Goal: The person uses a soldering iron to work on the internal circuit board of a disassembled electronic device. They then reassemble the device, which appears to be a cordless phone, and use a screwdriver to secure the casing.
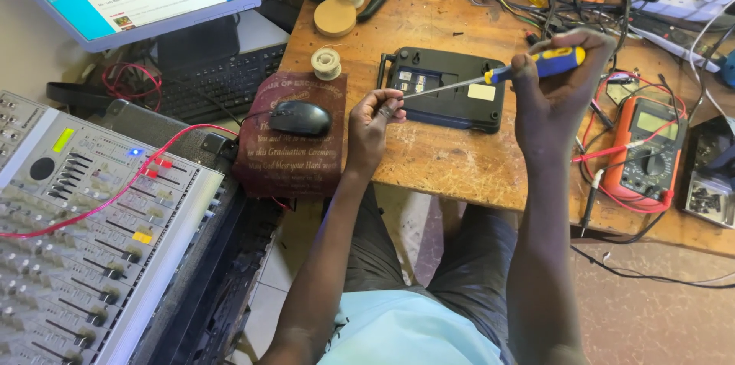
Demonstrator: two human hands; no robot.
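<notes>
While hands hold screwdriver (490,74), multimeter (647,152) right, mouse (299,117) left

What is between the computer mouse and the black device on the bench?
In the head view, the left hand sits between the mouse and the black device, pinching the screwdriver tip.

Both forearms are reaching forward and up; the right hand (553,78) is curling in a closed grip, the left hand (373,122) is pinching fingertips together.
</notes>
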